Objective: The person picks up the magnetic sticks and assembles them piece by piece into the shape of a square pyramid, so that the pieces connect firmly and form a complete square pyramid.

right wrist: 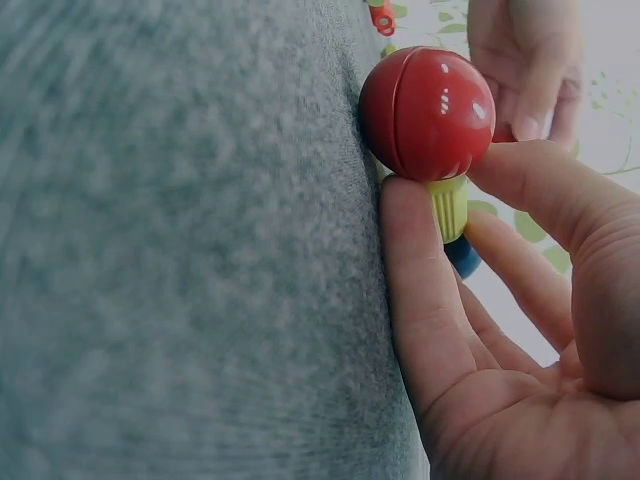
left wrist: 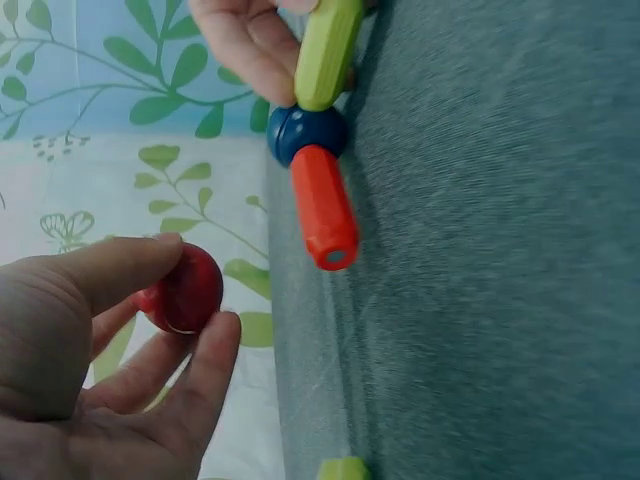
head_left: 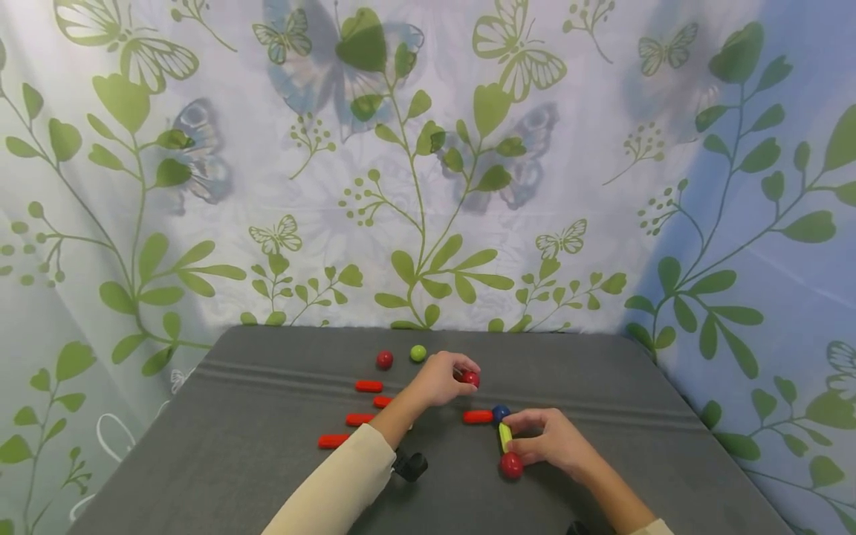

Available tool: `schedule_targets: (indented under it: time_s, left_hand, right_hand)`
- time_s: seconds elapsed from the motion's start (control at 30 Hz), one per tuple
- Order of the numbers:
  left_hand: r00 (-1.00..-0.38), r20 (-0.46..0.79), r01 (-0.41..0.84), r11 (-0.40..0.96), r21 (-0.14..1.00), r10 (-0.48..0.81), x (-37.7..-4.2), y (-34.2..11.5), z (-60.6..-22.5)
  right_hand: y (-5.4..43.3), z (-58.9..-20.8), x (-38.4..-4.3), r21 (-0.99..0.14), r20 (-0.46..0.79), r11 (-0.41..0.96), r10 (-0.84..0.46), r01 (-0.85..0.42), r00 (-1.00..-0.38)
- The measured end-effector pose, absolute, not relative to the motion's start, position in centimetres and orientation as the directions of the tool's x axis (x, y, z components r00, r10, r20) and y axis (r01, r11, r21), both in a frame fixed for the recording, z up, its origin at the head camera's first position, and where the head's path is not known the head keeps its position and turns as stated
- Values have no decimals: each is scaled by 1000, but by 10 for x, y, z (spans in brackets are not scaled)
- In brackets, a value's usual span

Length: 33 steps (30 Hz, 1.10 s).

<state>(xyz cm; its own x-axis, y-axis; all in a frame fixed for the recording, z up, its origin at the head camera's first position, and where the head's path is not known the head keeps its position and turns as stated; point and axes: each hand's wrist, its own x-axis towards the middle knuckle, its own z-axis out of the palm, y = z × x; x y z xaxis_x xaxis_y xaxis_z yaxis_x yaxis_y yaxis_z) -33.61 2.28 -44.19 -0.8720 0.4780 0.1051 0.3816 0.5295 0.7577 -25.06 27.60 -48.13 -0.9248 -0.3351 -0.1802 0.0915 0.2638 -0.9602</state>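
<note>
My left hand pinches a red ball between thumb and fingertips, above the table in the left wrist view. With my right hand I grip a yellow-green rod by its sides. That rod joins a blue ball at its far end and a second red ball at its near end. From the blue ball a red rod sticks out leftward, its outer end bare with a small round tip. The joined pieces lie low over the grey table, partly hidden by my right fingers.
Left of my left arm lie several red rods, some partly covered by the forearm. Behind them sit a loose red ball and a green ball. A patterned curtain hangs behind the grey table.
</note>
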Motion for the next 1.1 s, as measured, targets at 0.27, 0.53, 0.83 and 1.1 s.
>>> schedule_targets:
  time_s: [0.27,0.53,0.83,1.1]
  left_hand:
    - [-889,103,370,566,737,447,-318,8,-453]
    - [-891,64,348,585,733,450,-308,-3,-462]
    - [-900,49,329,599,731,434,-299,-3,-468]
    - [-912,36,299,600,742,409,-301,-1,-470]
  right_hand:
    - [277,-482,-250,-963,-178,254,-335,93,-925]
    - [277,-483,-250,-965,-169,249,-334,86,-927]
    - [277,-481,-249,-962,-182,253,-331,99,-926]
    - [277,-482,-250,-956,-195,272,-313,109,-930]
